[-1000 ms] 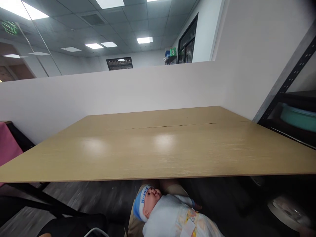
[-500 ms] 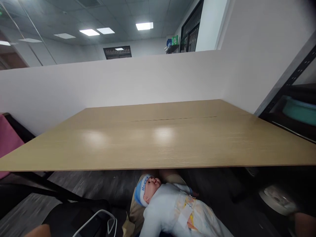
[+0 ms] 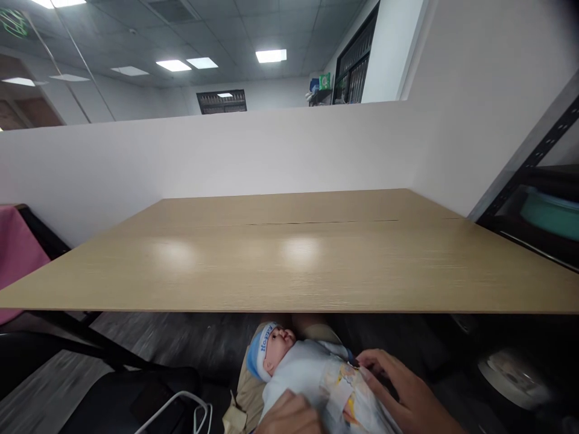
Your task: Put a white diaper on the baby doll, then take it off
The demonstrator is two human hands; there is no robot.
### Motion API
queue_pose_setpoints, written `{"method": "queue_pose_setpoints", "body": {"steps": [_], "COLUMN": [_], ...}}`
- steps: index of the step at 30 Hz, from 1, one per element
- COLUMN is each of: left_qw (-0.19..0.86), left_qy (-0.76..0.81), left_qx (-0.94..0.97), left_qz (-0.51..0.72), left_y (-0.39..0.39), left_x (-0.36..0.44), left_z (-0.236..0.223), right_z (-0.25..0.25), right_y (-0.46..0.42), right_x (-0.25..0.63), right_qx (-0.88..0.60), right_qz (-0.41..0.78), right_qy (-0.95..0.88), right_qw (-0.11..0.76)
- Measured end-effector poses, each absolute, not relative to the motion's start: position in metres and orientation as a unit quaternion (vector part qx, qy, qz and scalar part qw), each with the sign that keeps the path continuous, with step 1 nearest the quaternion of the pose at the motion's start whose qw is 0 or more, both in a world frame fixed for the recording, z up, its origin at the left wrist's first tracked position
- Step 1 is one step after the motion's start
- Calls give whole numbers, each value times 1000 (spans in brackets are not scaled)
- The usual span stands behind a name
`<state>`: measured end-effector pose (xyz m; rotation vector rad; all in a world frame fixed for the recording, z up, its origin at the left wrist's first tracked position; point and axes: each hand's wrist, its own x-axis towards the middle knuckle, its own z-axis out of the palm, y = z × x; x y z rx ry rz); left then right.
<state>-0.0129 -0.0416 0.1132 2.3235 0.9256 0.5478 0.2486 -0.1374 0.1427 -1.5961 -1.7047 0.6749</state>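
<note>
A baby doll (image 3: 294, 374) in a white top, a printed diaper (image 3: 350, 392) and a blue-and-white cap (image 3: 261, 354) lies face up across my lap, under the table's near edge. My right hand (image 3: 402, 386) is at the doll's far side, fingers curved with a gap between thumb and forefinger, close by the doll's hand and the diaper's edge. Low in the picture, my left hand (image 3: 292, 416) is over the doll's near side, its fingers bent and smeared by motion; whether they grip anything is hidden.
Just above the doll a wooden table (image 3: 289, 265) spans the view, with a white partition (image 3: 271, 150) behind it. A black chair (image 3: 122, 398) with a white cable (image 3: 181, 395) stands at the lower left. At the right is a dark shelf rack (image 3: 538, 150). A round white object (image 3: 511, 377) sits low right.
Both hands have come in to the doll, the right from the lower right edge, the left from the lower left. The doll stays on my lap. My view has tilted up slightly.
</note>
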Motion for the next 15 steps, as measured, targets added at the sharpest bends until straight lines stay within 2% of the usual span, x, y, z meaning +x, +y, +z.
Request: {"method": "queue_pose_setpoints", "body": {"steps": [2, 6, 10, 15], "left_qw": [299, 324, 300, 252], "left_qy": [302, 274, 259, 209], "left_qx": [883, 882, 892, 909], "left_qz": [200, 203, 218, 258], "left_y": [-63, -78, -70, -67], "left_x": [-9, 12, 15, -3], "left_z": [125, 127, 88, 34], "right_z": [119, 75, 56, 61], "right_y": [-124, -110, -106, -103], "right_x": [251, 258, 259, 253], "right_qx": [-619, -609, -587, -602], "right_qz": [347, 433, 475, 435], "right_qy": [-630, -567, -553, -584], "right_qw": [316, 347, 351, 326]}}
